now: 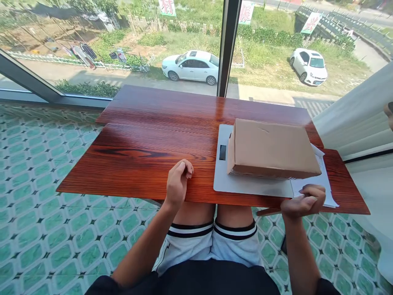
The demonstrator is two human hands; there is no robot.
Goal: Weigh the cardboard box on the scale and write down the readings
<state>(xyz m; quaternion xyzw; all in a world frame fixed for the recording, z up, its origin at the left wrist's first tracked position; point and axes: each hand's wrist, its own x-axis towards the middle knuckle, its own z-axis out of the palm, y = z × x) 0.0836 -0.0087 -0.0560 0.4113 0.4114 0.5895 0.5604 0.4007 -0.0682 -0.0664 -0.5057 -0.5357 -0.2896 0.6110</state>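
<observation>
My left hand (179, 180) rests at the front edge of the wooden table, its fingers curled into a loose fist with nothing visible in it. Curled up as well, my right hand (305, 200) is at the table's front edge, by the lower right of a flat silver slab (221, 174) and over some white papers (327, 186). No object shows in that fist. A closed brown cardboard box (273, 145) lies on the slab, which has a small dark rectangle near its left side. Neither hand touches the box.
The reddish-brown table (138, 143) stands against a large window with a dark frame post (229, 49). Pale curtains (353, 106) hang on the right. Beneath is a green patterned tile floor (61, 229). A dark object (284, 244) lies on the floor by my right forearm.
</observation>
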